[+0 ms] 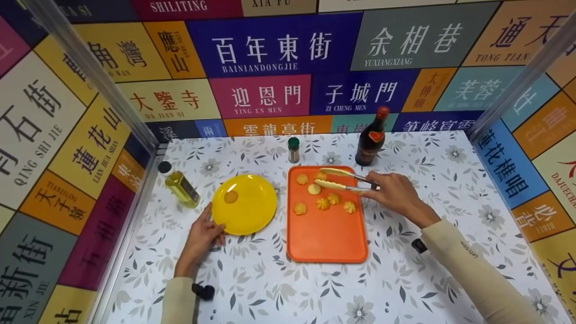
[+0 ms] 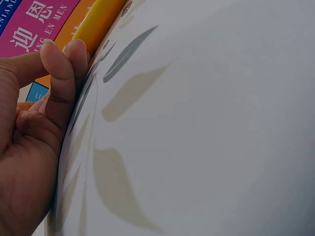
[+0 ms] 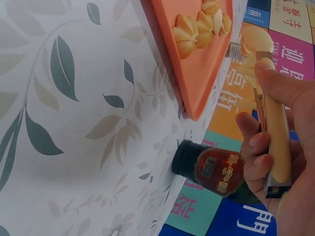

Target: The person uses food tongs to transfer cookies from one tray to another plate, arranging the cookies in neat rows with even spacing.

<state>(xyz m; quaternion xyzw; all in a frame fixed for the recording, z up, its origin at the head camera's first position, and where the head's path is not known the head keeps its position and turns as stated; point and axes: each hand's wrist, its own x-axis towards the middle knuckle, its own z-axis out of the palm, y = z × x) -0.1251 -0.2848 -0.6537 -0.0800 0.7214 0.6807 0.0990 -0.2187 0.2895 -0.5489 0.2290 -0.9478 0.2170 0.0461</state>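
Note:
My right hand (image 1: 396, 195) grips a pair of tongs (image 1: 342, 186) with cream-coloured tips; in the right wrist view the thumb lies along one arm of the tongs (image 3: 276, 132). The tips are spread over the far end of an orange tray (image 1: 326, 240), on either side of a piped cookie (image 1: 321, 175). Several more swirled cookies (image 1: 323, 204) lie on the tray, plus a smooth, paler round one (image 1: 314, 189). At the near left rim of a yellow plate (image 1: 252, 216), my left hand (image 1: 202, 236) pinches the edge. One flat brown round cookie (image 1: 231, 197) is on that plate.
A bottle of yellow oil (image 1: 180, 186) stands left of the plate. Behind the tray are a small green-capped shaker (image 1: 293, 150) and a dark red-capped bottle (image 1: 371, 139), the latter near my right hand. Printed panels (image 1: 270, 45) wall the table (image 1: 252, 288) at back and sides.

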